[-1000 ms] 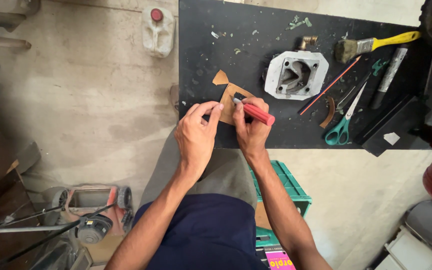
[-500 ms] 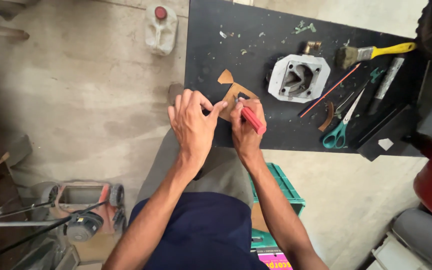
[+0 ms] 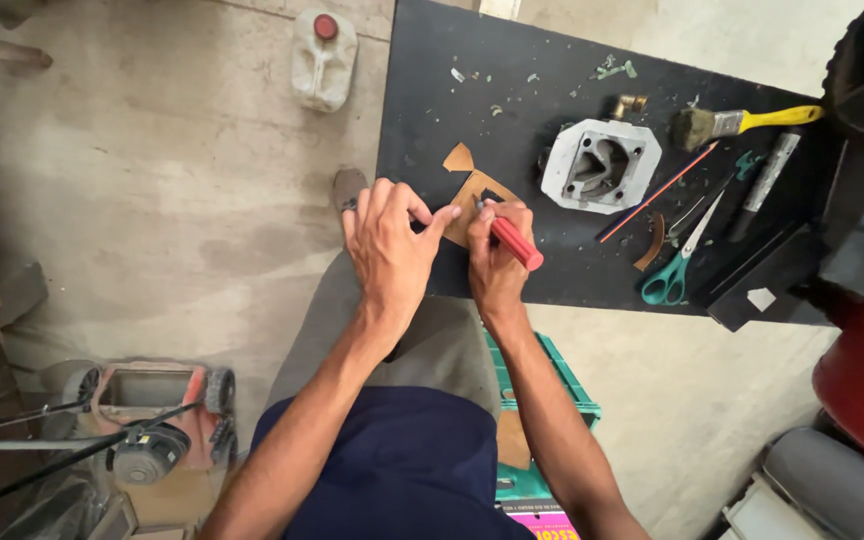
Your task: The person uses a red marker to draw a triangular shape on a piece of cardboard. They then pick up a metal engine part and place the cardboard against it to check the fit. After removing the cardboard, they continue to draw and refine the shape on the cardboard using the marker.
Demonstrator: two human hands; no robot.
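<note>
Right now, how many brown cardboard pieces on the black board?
2. A small loose piece lies above the left hand. A larger piece sits under both hands, the right hand working on it with a red-handled tool. Hands may hide more.

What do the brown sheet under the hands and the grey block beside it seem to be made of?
The brown sheet looks like thin card or gasket paper: flat, matt tan, with cut edges. The grey block looks like cast metal, probably aluminium: pale, dull grey, thick walls around a hollow middle.
</note>
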